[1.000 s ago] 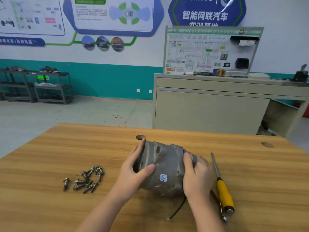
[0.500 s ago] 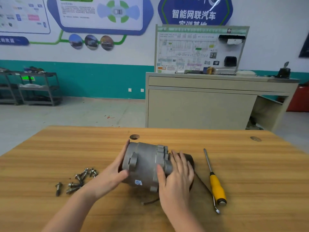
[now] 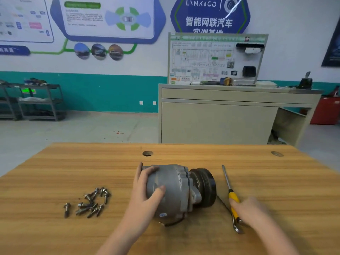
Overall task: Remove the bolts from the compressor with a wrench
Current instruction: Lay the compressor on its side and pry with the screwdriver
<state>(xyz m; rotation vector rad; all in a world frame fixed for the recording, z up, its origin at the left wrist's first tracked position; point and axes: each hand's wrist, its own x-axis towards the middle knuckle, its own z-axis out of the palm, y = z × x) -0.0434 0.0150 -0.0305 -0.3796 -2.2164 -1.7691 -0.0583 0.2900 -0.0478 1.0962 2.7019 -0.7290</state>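
The compressor [image 3: 176, 190] lies on its side on the wooden table [image 3: 55, 172], its dark pulley [image 3: 205, 186] toward the right; the left hand [image 3: 147, 194] cups the grey body's left end, fingers over the far edge and thumb pressed on the near face; the right hand [image 3: 252, 210], blurred, rests at the yellow-handled screwdriver [image 3: 230, 194], which lies just right of the pulley with its shaft pointing away; whether the fingers grip the handle I cannot tell; a wrench [image 3: 237, 228] end pokes out beside that hand; loose bolts [image 3: 92, 201] lie clustered to the left, well apart from the compressor; a beige workbench [image 3: 220, 122] stands behind
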